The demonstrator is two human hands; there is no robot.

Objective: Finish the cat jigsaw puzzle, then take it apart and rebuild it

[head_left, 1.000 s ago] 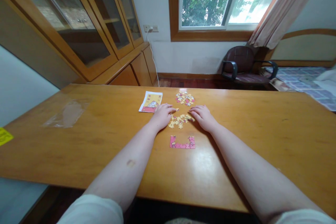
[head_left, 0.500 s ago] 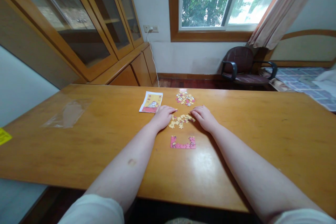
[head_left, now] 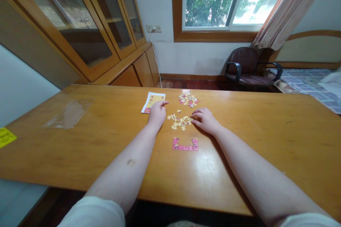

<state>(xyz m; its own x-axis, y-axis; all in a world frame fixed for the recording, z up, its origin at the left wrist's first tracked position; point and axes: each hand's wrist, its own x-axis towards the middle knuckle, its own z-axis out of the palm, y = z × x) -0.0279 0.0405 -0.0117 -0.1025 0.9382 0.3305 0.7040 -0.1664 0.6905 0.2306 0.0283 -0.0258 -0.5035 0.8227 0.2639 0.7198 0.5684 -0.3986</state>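
Note:
My left hand (head_left: 157, 112) is over the right part of the picture card (head_left: 147, 105), hiding some of its yellow and pink print. Its fingers point right, loosely apart, and no piece shows in them. The fingers of my right hand (head_left: 205, 119) are stretched out at the right edge of a loose group of yellow puzzle pieces (head_left: 183, 123), touching them. A single yellow piece (head_left: 179, 111) lies just beyond that group. Nearer to me is a joined U-shaped strip of pink puzzle pieces (head_left: 184, 147).
A heap of mixed puzzle pieces (head_left: 188, 99) lies near the far table edge. On the left of the wooden table (head_left: 106, 156) are a clear plastic bag (head_left: 69, 114) and a yellow label (head_left: 6, 137). A glass-door cabinet (head_left: 117, 64) and an armchair (head_left: 243, 65) stand beyond.
My left hand has moved left and away from the yellow pieces, onto the card. My right hand's fingers have shifted slightly left, and the yellow pieces lie a little differently.

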